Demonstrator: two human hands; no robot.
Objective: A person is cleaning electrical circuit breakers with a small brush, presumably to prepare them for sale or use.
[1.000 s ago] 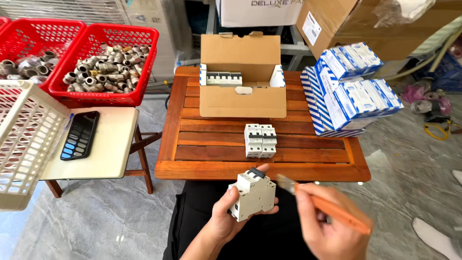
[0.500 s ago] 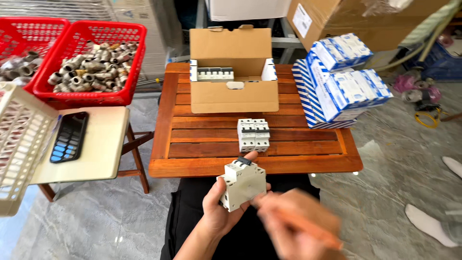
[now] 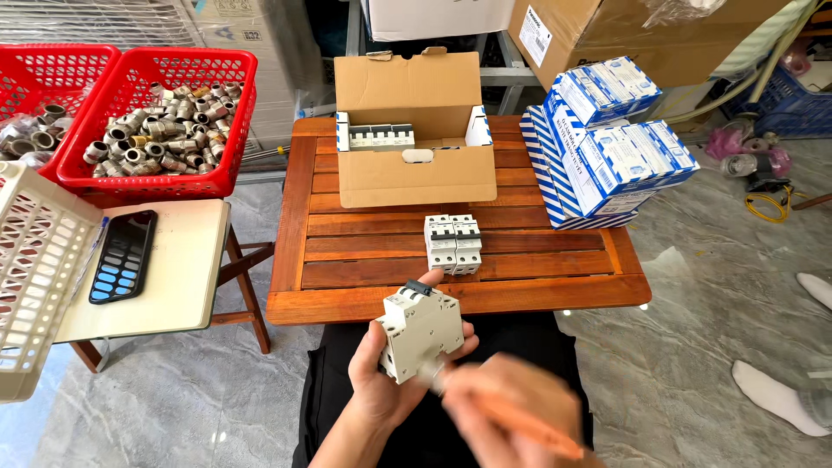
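Note:
My left hand [image 3: 381,381] grips a white circuit breaker [image 3: 418,329] over my lap, just in front of the wooden table [image 3: 364,299]. My right hand [image 3: 507,416], blurred by motion, holds an orange-handled screwdriver [image 3: 520,425] with its tip against the breaker's lower side. Another white breaker unit [image 3: 453,243] stands on the table's middle slats. Behind it an open cardboard box [image 3: 416,173] holds several more breakers in a row.
Blue-and-white small boxes [image 3: 611,147] are stacked at the table's right end. At left stand two red baskets of metal fittings [image 3: 156,130], a small white table [image 3: 173,269] with a black phone [image 3: 124,254], and a white plastic crate [image 3: 35,269]. Another person's socked foot [image 3: 776,394] rests at right.
My right hand with the screwdriver has moved left and in, from clear of the breaker to touching it. The left hand has tilted the breaker slightly. The view has shifted a little.

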